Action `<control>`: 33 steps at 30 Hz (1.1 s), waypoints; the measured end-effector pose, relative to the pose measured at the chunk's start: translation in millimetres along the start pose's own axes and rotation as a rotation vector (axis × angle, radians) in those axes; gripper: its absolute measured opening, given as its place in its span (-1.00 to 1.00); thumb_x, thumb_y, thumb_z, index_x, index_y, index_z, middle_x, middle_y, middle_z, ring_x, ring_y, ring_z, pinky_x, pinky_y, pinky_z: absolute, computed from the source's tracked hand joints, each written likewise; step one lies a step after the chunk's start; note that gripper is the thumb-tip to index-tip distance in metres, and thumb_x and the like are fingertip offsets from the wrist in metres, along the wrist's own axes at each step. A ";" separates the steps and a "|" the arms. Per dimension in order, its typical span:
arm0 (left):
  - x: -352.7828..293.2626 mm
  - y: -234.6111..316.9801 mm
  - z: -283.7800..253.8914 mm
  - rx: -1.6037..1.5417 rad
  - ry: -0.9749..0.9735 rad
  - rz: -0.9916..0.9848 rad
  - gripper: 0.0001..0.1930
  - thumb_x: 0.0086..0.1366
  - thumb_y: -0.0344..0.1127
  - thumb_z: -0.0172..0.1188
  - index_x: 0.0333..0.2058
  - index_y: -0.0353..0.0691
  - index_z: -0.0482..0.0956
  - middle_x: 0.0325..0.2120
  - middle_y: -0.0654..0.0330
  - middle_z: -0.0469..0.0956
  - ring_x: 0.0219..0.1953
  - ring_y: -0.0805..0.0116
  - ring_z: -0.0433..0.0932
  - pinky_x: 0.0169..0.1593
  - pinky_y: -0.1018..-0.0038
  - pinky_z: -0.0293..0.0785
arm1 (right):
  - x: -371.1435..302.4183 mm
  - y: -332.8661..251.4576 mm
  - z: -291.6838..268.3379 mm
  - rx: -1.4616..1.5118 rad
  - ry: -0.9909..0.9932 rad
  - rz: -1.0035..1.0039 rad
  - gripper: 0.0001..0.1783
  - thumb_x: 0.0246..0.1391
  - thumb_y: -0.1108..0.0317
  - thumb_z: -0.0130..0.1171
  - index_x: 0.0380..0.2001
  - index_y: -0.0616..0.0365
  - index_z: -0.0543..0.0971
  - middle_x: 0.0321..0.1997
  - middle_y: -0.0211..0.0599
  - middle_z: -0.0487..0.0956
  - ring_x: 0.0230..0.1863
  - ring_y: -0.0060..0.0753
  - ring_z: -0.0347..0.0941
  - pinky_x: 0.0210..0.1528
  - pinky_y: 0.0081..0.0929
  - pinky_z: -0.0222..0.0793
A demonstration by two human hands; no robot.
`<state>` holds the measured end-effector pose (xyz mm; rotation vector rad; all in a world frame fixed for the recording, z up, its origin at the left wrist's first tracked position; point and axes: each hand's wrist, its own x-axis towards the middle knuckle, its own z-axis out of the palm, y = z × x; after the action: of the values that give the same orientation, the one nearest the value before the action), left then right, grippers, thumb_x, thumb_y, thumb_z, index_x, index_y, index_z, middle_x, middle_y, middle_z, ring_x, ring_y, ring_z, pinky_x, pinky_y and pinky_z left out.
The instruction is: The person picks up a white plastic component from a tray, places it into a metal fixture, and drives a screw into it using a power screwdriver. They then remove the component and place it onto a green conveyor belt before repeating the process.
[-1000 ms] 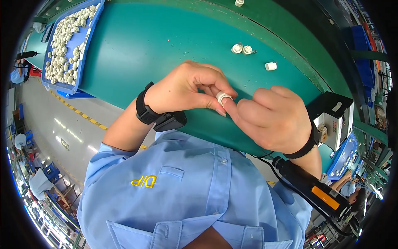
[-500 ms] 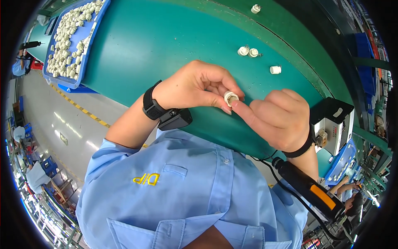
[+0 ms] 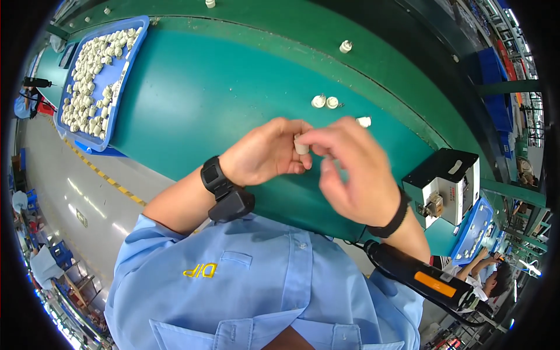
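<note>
A small white cylindrical part point(image 3: 301, 146), hollow like a cup and possibly a lamp socket, is in the fingers of my left hand point(image 3: 263, 150) above the green work surface. My left hand is closed around the part, palm turned toward me. My right hand point(image 3: 353, 169), smeared a little by motion, reaches over from the right. Its index finger touches the upper end of the part, while the thumb stands apart below. Just beyond my hands lie two similar white parts point(image 3: 318, 101) side by side, and another white part point(image 3: 364, 122) is partly covered by my right hand.
A blue tray point(image 3: 119, 87) heaped with such parts stands at the far left. A black and white boxy device point(image 3: 446, 184) is at the right, beside another blue tray point(image 3: 473, 230). One more white part point(image 3: 346, 46) stands on the far green ledge. Another person's arms point(image 3: 475, 265) show at the far right.
My hands have moved left with the part, which has turned from showing its open end to showing its side. My right index finger has shifted to its upper end, and the thumb has spread away.
</note>
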<state>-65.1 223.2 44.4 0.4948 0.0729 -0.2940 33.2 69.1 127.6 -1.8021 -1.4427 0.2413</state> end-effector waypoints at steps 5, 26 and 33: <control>10.3 6.2 20.7 -0.293 0.322 -0.016 -0.68 0.38 -0.04 0.09 -0.16 -0.20 0.46 -0.37 0.23 0.49 -0.48 0.53 0.43 -0.45 0.66 0.33 | 15.7 13.9 6.4 -0.003 -0.104 -0.176 -0.73 -0.10 0.55 0.25 -0.24 0.18 0.58 -0.32 -0.18 0.55 -0.30 -0.31 0.55 -0.24 -0.49 0.43; 41.2 247.7 -143.8 1.938 1.274 0.270 -0.72 0.01 -0.11 0.34 -0.36 -0.15 0.65 -0.31 0.03 0.62 -0.18 0.01 0.57 -0.09 0.19 0.50 | 96.2 149.5 -7.1 -0.160 -0.113 0.258 -0.78 -0.06 0.44 0.26 -0.26 0.20 0.60 -0.41 -0.13 0.60 -0.42 -0.24 0.55 -0.34 -0.43 0.44; 33.5 169.1 -82.3 1.736 0.890 0.569 -0.75 0.02 -0.23 0.34 -0.37 -0.24 0.59 -0.41 -0.04 0.60 -0.25 -0.04 0.57 -0.15 0.19 0.48 | 87.6 110.6 19.0 -0.332 -0.298 0.236 -0.72 -0.20 0.46 0.38 -0.32 0.21 0.62 -0.41 -0.20 0.58 -0.44 -0.33 0.54 -0.37 -0.48 0.45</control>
<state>16.9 395.6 44.7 2.2986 0.5504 0.5605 132.4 152.0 68.1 -2.2892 -1.5400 0.4251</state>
